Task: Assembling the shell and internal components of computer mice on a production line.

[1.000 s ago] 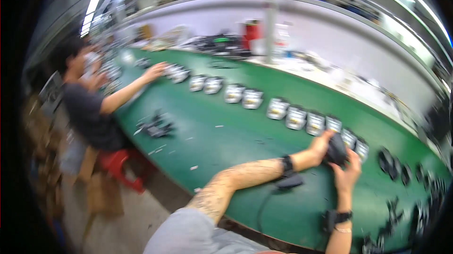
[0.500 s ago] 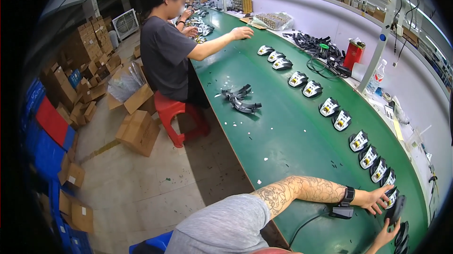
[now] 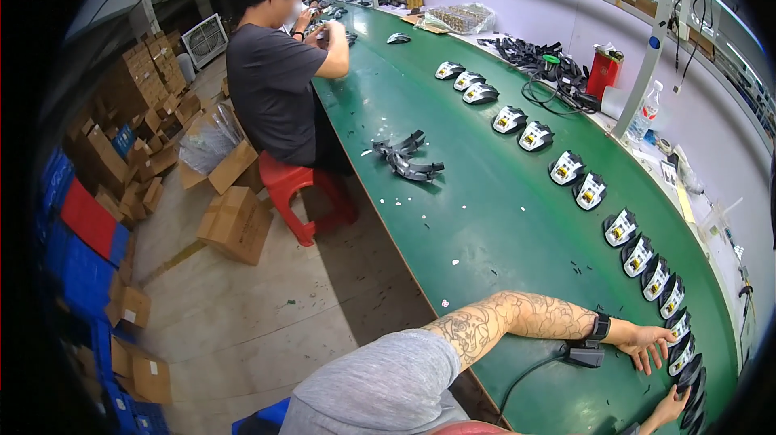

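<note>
A curved row of black-and-white, mouse-shaped housings (image 3: pixel 637 255) with small yellow parts inside runs along the far right of the green table. My left hand (image 3: pixel 649 344) is open beside the row, fingers spread, its fingertips close to one housing (image 3: pixel 681 326). At the lower right, my right hand (image 3: pixel 668 409) has its fingers closed at the near end of a dark housing (image 3: pixel 689 372). Several more dark housings (image 3: pixel 697 403) are packed near that hand. Part of the right hand's grip is hidden.
Black curved parts (image 3: pixel 411 162) and small scraps lie mid-table. A co-worker (image 3: pixel 275 83) sits on a red stool (image 3: pixel 303 200) at the left edge. A bottle (image 3: pixel 644 116), a red can (image 3: pixel 605 71) and cables stand along the wall side. Cardboard boxes (image 3: pixel 234 225) cover the floor at left.
The dark housing by my right hand has come down into the row. My left hand has shifted slightly. The co-worker's outstretched arm has drawn back, and another housing stands where it reached.
</note>
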Tool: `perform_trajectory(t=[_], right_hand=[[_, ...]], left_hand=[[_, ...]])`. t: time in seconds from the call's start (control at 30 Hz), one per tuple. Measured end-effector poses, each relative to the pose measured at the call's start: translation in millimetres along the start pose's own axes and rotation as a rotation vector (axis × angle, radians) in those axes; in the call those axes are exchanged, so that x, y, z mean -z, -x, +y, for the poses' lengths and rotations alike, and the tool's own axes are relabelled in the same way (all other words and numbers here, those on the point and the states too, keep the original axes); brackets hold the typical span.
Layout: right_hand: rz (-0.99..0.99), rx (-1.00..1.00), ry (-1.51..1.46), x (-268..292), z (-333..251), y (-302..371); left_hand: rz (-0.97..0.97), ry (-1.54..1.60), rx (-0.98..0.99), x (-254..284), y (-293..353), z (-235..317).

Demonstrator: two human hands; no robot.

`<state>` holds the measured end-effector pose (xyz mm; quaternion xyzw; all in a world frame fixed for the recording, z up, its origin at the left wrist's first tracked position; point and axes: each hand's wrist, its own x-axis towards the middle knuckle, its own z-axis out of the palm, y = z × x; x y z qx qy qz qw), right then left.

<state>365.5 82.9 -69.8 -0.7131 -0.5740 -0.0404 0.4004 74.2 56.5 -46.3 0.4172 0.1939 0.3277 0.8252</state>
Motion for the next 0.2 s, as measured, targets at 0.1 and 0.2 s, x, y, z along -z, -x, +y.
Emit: perform_trajectory(t=[0.1, 0.2], right_hand=[[-0.137, -0.01, -0.045, -38, 37, -21], [-0.105, -0.008, -0.044, -48, 49, -19]], left_hand=[[0.023, -0.087, -0.06, 3, 3, -2], [-0.019, -0.205, -0.088, 3, 2, -5]])
